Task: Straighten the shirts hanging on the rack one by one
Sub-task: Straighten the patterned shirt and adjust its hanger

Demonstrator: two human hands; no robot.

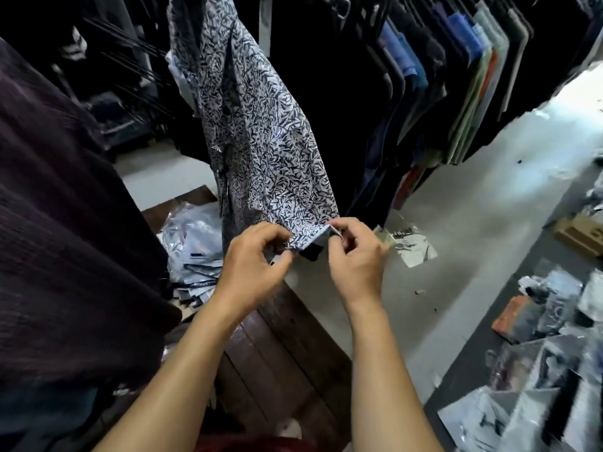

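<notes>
A white shirt with a dark blue leaf print (pixel 261 132) hangs from the rack in the middle of the view, pulled out toward me. My left hand (pixel 254 262) pinches its bottom hem at the left. My right hand (pixel 355 259) pinches the same hem at the right corner, where the edge is folded over. The stretch of hem between the two hands is held taut. The hanger and the rail are out of sight above.
Dark garments (pixel 58 223) hang close on the left. More shirts in black, blue, green and grey (pixel 456 86) hang in a row at the right. Plastic bags (pixel 192 252) lie on a dark wooden pallet (pixel 277 353). Packaged items (pixel 538 370) cover the floor at the right.
</notes>
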